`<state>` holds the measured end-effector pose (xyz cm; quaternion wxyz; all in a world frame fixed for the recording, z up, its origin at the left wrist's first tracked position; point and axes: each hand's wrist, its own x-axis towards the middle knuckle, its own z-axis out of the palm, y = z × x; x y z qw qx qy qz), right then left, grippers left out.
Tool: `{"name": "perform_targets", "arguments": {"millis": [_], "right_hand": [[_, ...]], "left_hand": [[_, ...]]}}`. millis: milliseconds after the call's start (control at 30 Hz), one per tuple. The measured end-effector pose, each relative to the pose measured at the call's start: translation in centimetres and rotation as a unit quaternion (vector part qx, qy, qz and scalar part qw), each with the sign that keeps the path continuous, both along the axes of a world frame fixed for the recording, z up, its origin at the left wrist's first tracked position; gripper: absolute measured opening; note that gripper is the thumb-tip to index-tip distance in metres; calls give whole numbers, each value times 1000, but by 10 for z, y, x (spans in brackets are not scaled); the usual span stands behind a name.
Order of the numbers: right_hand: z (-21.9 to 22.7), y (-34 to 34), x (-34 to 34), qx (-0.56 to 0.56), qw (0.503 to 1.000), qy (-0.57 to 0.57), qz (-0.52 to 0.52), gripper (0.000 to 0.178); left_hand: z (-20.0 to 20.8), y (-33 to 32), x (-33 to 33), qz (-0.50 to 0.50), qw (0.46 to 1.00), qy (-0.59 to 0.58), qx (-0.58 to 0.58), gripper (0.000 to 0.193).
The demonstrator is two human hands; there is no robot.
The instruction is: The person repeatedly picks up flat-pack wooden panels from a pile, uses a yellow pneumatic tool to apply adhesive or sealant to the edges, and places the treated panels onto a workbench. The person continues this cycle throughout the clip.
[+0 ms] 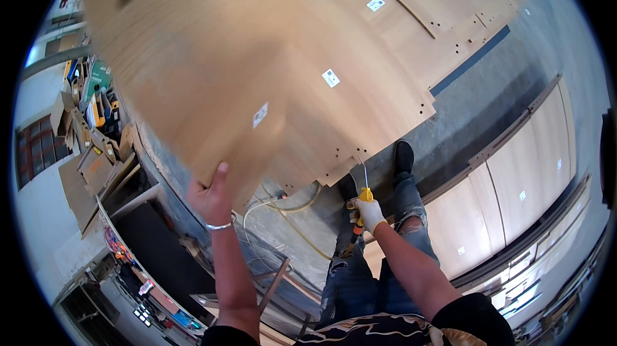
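My left hand (212, 199) is bare, with a silver bracelet at the wrist. It grips the near edge of a large light-brown wooden panel (186, 82), its thumb on top. The raised panel is blurred by motion and bears a small white label. In my right hand (371, 213), which wears a pale glove, is a yellow air blow gun (366, 194) with a thin metal nozzle pointing toward the panels. An orange and black fitting shows below that hand. Beneath the raised panel lie more wooden panels (379, 82), with drilled holes near their corners and white labels.
More panels (514, 185) stand stacked at the right. A yellow hose (305, 243) and a pale cable curl over the grey floor near my feet. Cardboard pieces (96, 172) and boxes are heaped at the left, beside a dark-topped table (151, 249).
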<state>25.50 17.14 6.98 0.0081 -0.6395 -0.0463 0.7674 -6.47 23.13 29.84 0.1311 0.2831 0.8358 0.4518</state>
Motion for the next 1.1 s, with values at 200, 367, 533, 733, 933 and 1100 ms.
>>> {"name": "perform_targets", "arguments": {"millis": [200,367,533,733,933,1100], "right_hand": [[-1,-15,-8,2,1000,-4,-4,12],[-4,-14,-13,16,1000,-1,10,12],[-9,-14,-28,9,999,0,32,13],[-7,-24,-35,23,998,6,66,14],[-9,-31,-43,5,995,5,102,12],[21,-38,-100,130,971,14,202,22]], "left_hand": [[-38,-65,-49,37,997,26,55,30],[-50,-130,-78,93,995,-12,-44,46],[-50,-179,-85,131,987,-16,-90,52],[-41,-153,-76,111,993,-22,-23,43],[-32,-136,-76,78,996,-22,-27,63],[-28,-132,-80,56,998,6,-19,56]]}}
